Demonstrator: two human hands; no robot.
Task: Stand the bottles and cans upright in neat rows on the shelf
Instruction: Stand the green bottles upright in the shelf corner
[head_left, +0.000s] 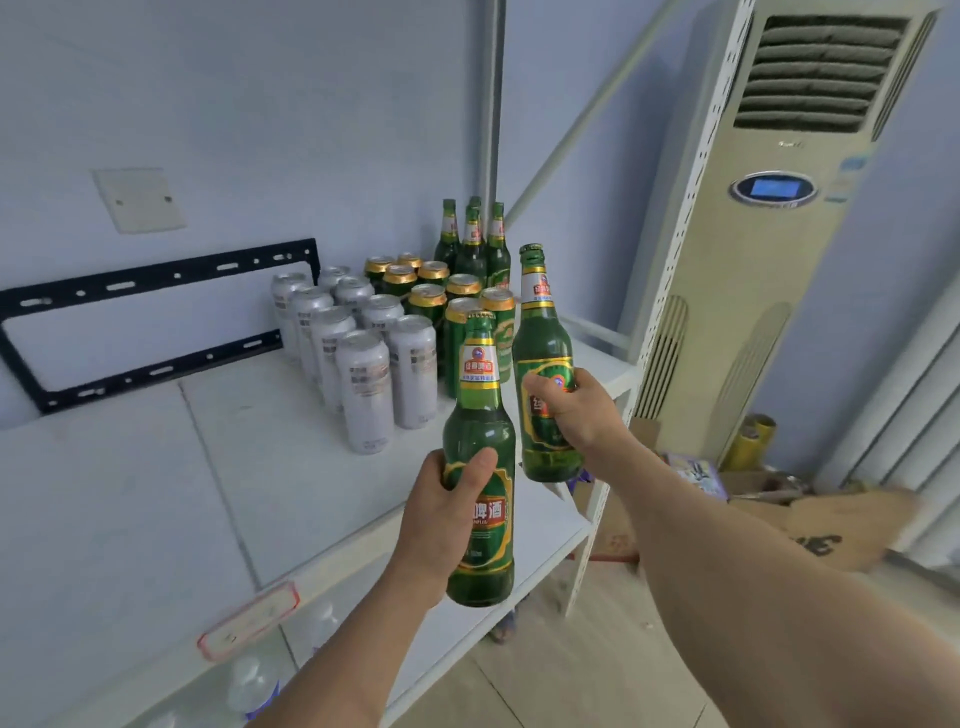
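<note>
Closest to you is your left hand (452, 512), wrapped tight around the middle of a tall green glass bottle with a gold and red label (480, 467). You are holding it up in the air, almost straight, over the front edge of the white metal shelf (156, 499). Just past it, your right hand (571, 410) grips a second green glass bottle with the same kind of label (543, 364). This one is also in the air, a little higher and farther back, near the right end of the shelf. It leans a tiny bit. The two bottles are close together, but I cannot tell if they touch.

On the shelf, things are already lined up. The shiny silver cans (363, 358) stand in rows on the left. The green cans with gold tops (431, 296) stand in rows beside them. Behind those, a small bunch of green glass bottles (475, 241) stands up straight at the back, by the wall.

So you seem to be at the step of bringing two more bottles to the shelf. Neither one is set down yet.

Next, you will likely need to put each bottle down flat on its bottom, next to the standing bottles on the right. Go slowly there. The cans are close by, and a bump could knock them over. Set one down, let go, then do the other.
</note>
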